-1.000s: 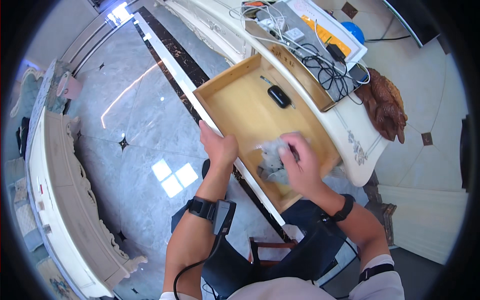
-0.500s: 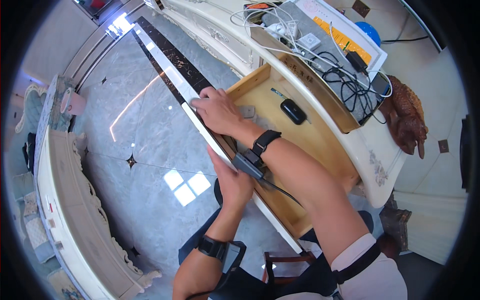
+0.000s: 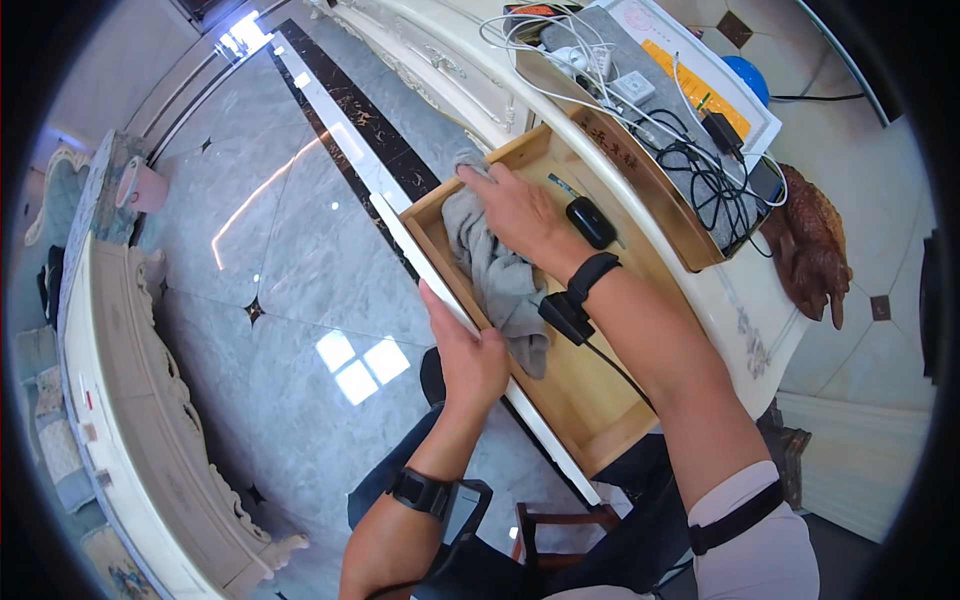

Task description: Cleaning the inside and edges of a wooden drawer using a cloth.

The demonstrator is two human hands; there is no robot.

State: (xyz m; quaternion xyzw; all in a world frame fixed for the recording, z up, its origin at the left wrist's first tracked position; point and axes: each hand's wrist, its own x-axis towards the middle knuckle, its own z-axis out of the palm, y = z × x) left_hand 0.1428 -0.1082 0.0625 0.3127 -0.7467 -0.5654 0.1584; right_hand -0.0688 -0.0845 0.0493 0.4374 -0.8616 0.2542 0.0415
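Note:
A pulled-out wooden drawer (image 3: 595,375) with a white front juts from the cream cabinet. My left hand (image 3: 470,360) is closed on the front's upper edge, thumb over the inner side and fingers outside. A crumpled grey cloth (image 3: 485,262) lies along the inside of the front. At the drawer's far-left corner, my right hand (image 3: 525,212) pinches the upper end of this cloth, which rises near the rim. Beside the right hand, on the drawer floor, sits a small rounded black case (image 3: 590,222) with a thin strip near it.
On the cabinet top stands an open box (image 3: 640,175) of tangled white and black cables, chargers and papers. A brown carved figure (image 3: 805,245) stands beyond it. A second ornate cream cabinet (image 3: 140,400) runs along the left. A dark wooden stool (image 3: 565,520) is below.
My right hand has moved from the drawer's front edge inward over the drawer. The grey cloth now shows spread along the inner front. My left hand keeps its hold.

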